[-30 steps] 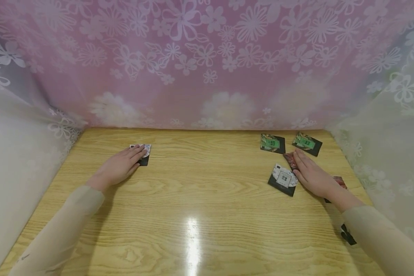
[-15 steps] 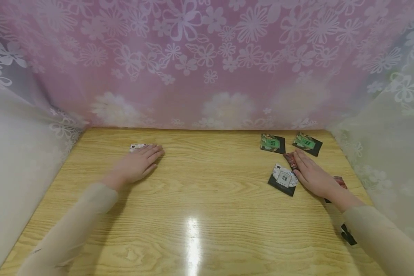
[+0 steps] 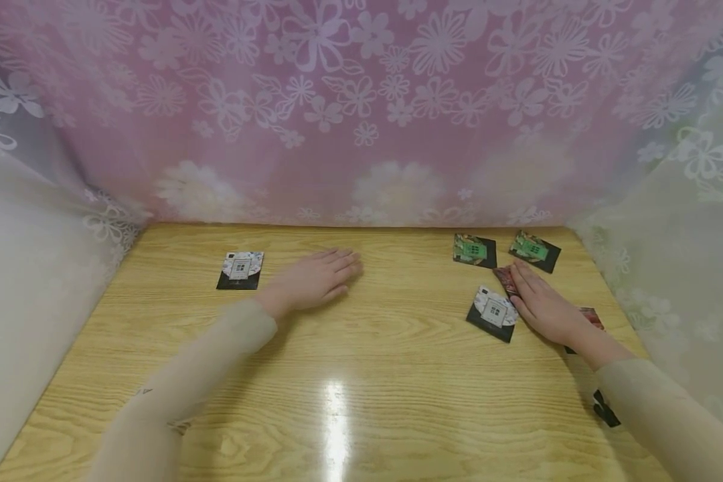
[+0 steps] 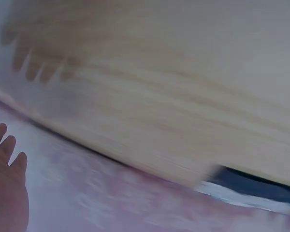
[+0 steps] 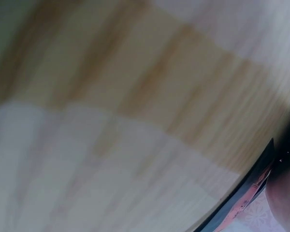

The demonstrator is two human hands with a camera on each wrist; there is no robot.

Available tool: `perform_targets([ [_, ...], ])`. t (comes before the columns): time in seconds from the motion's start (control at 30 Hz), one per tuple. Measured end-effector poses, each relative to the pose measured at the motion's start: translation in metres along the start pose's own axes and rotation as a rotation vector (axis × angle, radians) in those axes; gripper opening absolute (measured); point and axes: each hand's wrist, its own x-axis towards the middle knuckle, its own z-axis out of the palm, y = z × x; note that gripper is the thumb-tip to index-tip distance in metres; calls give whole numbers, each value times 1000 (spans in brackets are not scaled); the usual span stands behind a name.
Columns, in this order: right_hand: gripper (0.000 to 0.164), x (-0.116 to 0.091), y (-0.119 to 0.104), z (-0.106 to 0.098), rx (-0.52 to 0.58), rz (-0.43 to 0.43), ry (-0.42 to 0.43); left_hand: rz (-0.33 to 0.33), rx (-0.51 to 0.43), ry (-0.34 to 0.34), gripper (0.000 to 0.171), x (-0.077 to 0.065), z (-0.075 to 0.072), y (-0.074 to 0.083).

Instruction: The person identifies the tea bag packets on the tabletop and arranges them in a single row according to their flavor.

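In the head view my left hand (image 3: 313, 278) is over the middle of the table, fingers straight and holding nothing. To its left lies a white-and-black packet (image 3: 241, 268). My right hand (image 3: 542, 304) rests with straight fingers on a red packet (image 3: 506, 280), mostly covered by it. Another white-and-black packet (image 3: 493, 313) lies just left of that hand. Beyond the fingertips are two green-and-black packets, one on the left (image 3: 474, 250) and one on the right (image 3: 535, 251). The left wrist view catches the left palm (image 4: 9, 193) and a blurred packet (image 4: 261, 188).
A second red packet (image 3: 592, 318) is partly hidden by the right wrist. Nearer, a black piece (image 3: 606, 410) shows beside the right sleeve. The wooden table (image 3: 397, 375) meets a pink flowered curtain (image 3: 361, 134) at the back, with pale cloth on both sides.
My left hand has slid off the left white-and-black packet and moved right across the table, leaving that packet uncovered. The right hand has stayed in place on the red packet.
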Motion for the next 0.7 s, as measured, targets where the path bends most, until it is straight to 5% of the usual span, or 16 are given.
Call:
perform_targets([
  [0.33,73,3,4,2,-3,14,-21,147,51,-50,62,75,-5,48],
  [0.7,72,1,1,-1,1,15,-21,222,100,-57,62,139,-10,104],
])
